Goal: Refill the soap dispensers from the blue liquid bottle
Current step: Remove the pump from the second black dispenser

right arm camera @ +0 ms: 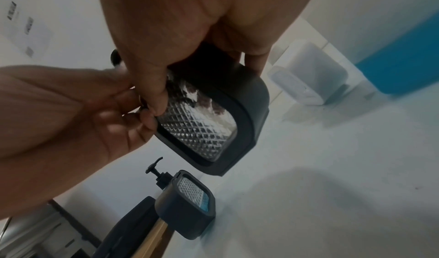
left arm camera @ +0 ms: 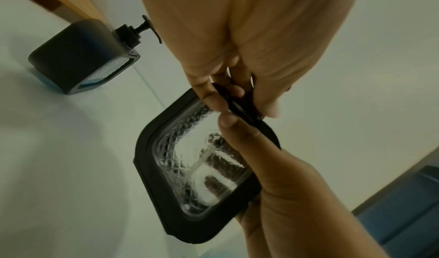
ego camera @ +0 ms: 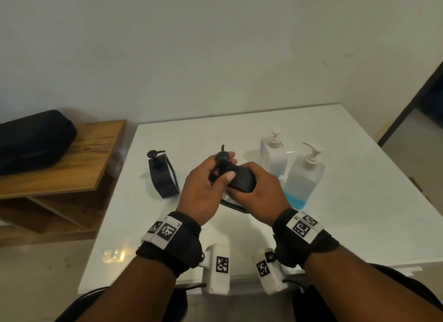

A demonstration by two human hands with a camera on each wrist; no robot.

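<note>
A black soap dispenser (ego camera: 242, 180) with a clear diamond-patterned window (left arm camera: 197, 168) is held tilted above the white table (ego camera: 347, 214). My right hand (ego camera: 251, 180) grips its body (right arm camera: 249, 111). My left hand (ego camera: 220, 168) pinches its black pump head (ego camera: 222, 157) at the neck (left arm camera: 247, 111). No blue shows through the window. A second black dispenser (ego camera: 163, 175) stands at the left, a little blue liquid at its bottom (right arm camera: 204, 205). The frosted pump bottle (ego camera: 304, 178) with blue liquid low inside stands to the right.
A white pump dispenser (ego camera: 273, 154) stands behind the frosted bottle. A wooden shelf (ego camera: 72, 158) with a black case (ego camera: 33, 139) adjoins the table's left side. The table's right edge drops to the floor (ego camera: 412, 142).
</note>
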